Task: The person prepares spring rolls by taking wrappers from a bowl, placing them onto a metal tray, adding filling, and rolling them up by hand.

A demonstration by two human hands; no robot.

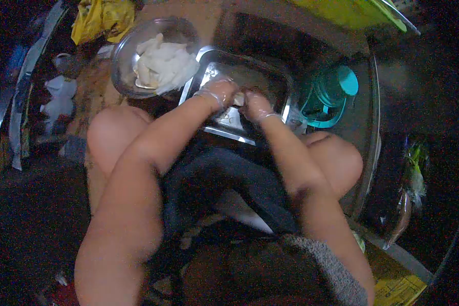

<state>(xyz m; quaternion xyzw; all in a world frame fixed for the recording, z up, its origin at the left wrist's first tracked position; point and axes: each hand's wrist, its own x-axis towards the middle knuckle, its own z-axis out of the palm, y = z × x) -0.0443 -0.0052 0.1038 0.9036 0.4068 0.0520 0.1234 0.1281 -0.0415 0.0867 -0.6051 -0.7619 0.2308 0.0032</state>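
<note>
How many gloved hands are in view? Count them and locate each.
2. The left hand is over the metal tray, and the right hand is beside it, to the right, a small pale piece between them. The dark edges could hide others.

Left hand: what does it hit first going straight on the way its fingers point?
The left hand would likely meet the small pale piece between the hands first, then the right hand. It may be touching the piece now; depth is unclear.
</note>
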